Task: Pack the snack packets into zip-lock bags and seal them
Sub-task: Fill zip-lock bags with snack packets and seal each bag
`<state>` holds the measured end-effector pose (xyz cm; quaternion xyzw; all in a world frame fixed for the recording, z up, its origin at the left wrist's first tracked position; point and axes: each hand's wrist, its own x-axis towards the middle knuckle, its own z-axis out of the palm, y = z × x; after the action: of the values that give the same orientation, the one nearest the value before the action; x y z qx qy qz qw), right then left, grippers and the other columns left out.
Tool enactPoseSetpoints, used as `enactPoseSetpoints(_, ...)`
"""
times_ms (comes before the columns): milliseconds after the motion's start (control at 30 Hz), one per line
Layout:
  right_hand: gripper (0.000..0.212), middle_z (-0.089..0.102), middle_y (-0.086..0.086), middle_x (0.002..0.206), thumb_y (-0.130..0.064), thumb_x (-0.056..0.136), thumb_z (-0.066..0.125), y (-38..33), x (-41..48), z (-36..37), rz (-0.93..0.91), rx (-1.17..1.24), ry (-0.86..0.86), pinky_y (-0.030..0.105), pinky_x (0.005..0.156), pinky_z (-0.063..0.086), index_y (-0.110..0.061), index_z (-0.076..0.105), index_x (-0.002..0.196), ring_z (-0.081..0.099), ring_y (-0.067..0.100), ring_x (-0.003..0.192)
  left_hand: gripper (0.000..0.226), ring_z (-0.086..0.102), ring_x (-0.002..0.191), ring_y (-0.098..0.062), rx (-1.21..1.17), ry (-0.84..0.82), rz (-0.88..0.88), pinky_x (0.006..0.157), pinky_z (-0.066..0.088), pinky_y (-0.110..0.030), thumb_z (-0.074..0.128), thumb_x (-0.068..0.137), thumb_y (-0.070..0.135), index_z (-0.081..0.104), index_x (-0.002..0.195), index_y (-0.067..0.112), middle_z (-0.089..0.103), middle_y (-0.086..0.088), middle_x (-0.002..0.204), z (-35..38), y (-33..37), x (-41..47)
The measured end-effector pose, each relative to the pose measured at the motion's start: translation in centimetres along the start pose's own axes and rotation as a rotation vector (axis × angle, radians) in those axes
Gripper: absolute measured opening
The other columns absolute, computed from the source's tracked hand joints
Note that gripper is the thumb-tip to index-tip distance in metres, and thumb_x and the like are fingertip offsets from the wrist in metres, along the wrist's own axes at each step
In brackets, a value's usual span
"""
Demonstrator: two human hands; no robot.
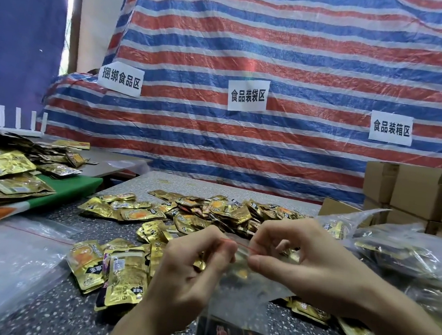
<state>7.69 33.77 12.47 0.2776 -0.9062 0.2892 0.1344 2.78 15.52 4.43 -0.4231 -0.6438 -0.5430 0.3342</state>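
A clear zip-lock bag (239,298) with a red zip strip hangs between my hands above the speckled table (46,312); dark and gold snack packets show through its lower part. My left hand (188,269) pinches the strip's left end. My right hand (294,258) pinches the strip further right. Many gold snack packets (210,212) lie loose across the table behind my hands, with a nearer cluster (107,267) to the left of my left hand.
Empty clear bags (3,262) lie flat at the left. Filled clear bags (400,252) pile up at the right, before cardboard boxes (417,194). A green-topped surface (77,186) at the left holds more gold packets. A striped tarpaulin (278,65) with paper signs hangs behind.
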Motion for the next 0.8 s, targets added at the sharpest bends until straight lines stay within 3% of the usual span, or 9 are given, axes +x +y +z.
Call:
enactPoseSetpoints(167,0.005,0.068,-0.001,0.077,-0.022,0.09,0.073,-0.2,0.0,0.6,-0.063,0.028,0.027,0.035,0.071,0.05,-0.023,0.071,0.085,0.061,0.018,0.074,0.019,0.052,0.064,-0.002,-0.049,-0.028,-0.016,0.06,0.039,-0.014,0.052,0.094,0.026,0.062,0.078,0.025,0.056,0.015,0.069,-0.1,0.3,0.0)
enactPoseSetpoints(400,0.008,0.067,-0.008,0.084,-0.031,0.097,0.063,0.0,0.5,1.0,-0.099,-0.127,0.034,0.033,0.074,0.047,-0.024,0.065,0.091,0.058,0.01,0.079,0.02,0.053,0.066,0.0,-0.121,-0.021,-0.073,0.062,0.04,-0.01,0.051,0.094,0.031,0.062,0.077,0.028,0.058,0.018,0.07,0.3,0.1,-0.2)
enactPoseSetpoints(600,0.01,0.056,-0.013,0.087,-0.038,0.099,0.047,-0.7,0.6,1.6,-0.213,-0.409,0.078,0.03,0.071,0.04,-0.029,0.053,0.1,0.049,0.01,0.079,0.023,0.056,0.064,-0.004,-0.198,0.134,-0.095,0.059,0.042,-0.014,0.057,0.091,0.033,0.066,0.075,0.019,0.062,0.007,0.067,0.4,0.1,-0.5)
enactPoseSetpoints(700,0.014,0.053,-0.013,0.086,-0.04,0.101,0.041,-0.6,0.7,1.4,-0.209,-0.476,0.04,0.029,0.07,0.035,-0.029,0.049,0.102,0.049,0.013,0.077,0.021,0.059,0.062,-0.001,-0.255,0.195,-0.121,0.057,0.045,-0.011,0.063,0.092,0.026,0.068,0.072,0.022,0.062,0.005,0.066,0.5,0.2,-0.4)
enactPoseSetpoints(800,0.012,0.055,-0.015,0.085,-0.036,0.104,0.04,0.1,0.4,1.0,-0.179,-0.465,0.023,0.026,0.066,0.037,-0.03,0.05,0.104,0.05,0.006,0.073,0.024,0.056,0.059,-0.01,-0.255,0.275,-0.138,0.056,0.044,-0.013,0.055,0.089,0.028,0.065,0.069,0.018,0.06,-0.004,0.065,0.1,-0.1,-0.3)
